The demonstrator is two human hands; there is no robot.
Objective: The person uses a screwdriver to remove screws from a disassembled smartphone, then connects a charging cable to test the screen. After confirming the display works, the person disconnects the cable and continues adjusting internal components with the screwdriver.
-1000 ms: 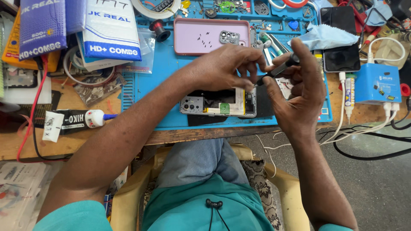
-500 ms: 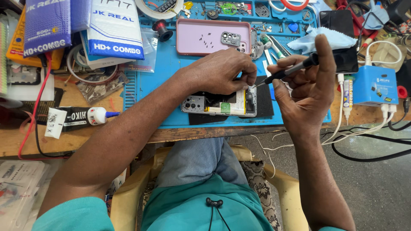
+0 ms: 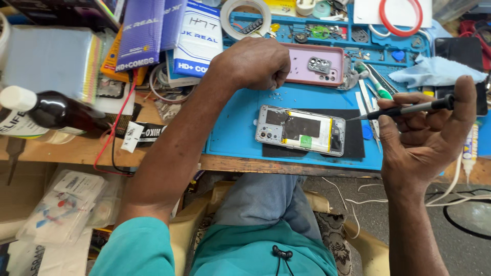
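Left hand (image 3: pixel 258 64) curled into a fist; fingertips tucked under, any contents hidden. Pink phone case (image 3: pixel 314 64) partly covered by it. Tiny parts in blue tray (image 3: pixel 327 33) too small to identify. Red ring (image 3: pixel 404 15) cut off at top edge.

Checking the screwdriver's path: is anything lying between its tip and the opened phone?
Nothing visible. The screwdriver in the right hand points its tip at the opened phone, with only bare blue mat between them.

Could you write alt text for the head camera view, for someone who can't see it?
Seen from above, a person's right hand holds a thin black screwdriver beside an opened phone on a blue work mat. The left hand rests closed by a pink phone case.
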